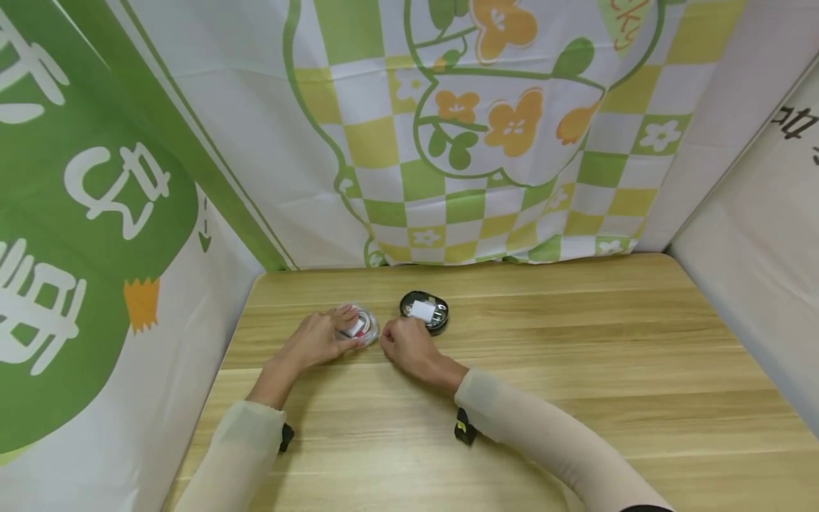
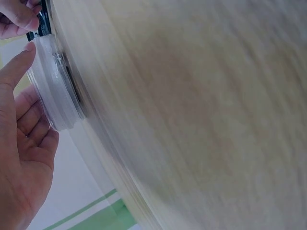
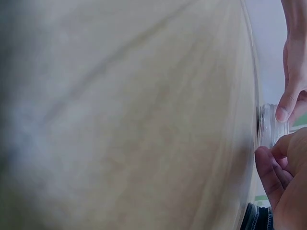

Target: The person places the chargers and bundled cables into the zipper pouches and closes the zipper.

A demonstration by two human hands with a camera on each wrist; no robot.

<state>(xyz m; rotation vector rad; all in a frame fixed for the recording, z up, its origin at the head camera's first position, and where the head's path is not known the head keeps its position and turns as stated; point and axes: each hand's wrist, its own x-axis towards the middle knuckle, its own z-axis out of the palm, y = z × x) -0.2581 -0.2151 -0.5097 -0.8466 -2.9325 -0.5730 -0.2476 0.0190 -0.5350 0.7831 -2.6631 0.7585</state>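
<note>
A round clear case (image 1: 366,326) lies on the wooden table, with a white charger plug and a coiled white cable visible inside. My left hand (image 1: 318,337) grips it from the left, thumb on the near side and fingers across the far side. From the right, my right hand (image 1: 412,348) has its fingers curled, thumb and index finger pinching at the case's edge; what exactly lies between the tips is hidden. In the left wrist view the clear case (image 2: 55,86) shows its layered side wall. Just behind the right hand sits a black oval case (image 1: 437,326).
A white charger plug (image 1: 422,311) shows through the top of the black case. The wooden table (image 1: 576,370) reaches back to a printed checkered curtain (image 1: 463,206). Fabric walls stand at the left and right. Dark wrist straps (image 1: 465,427) sit below the sleeves.
</note>
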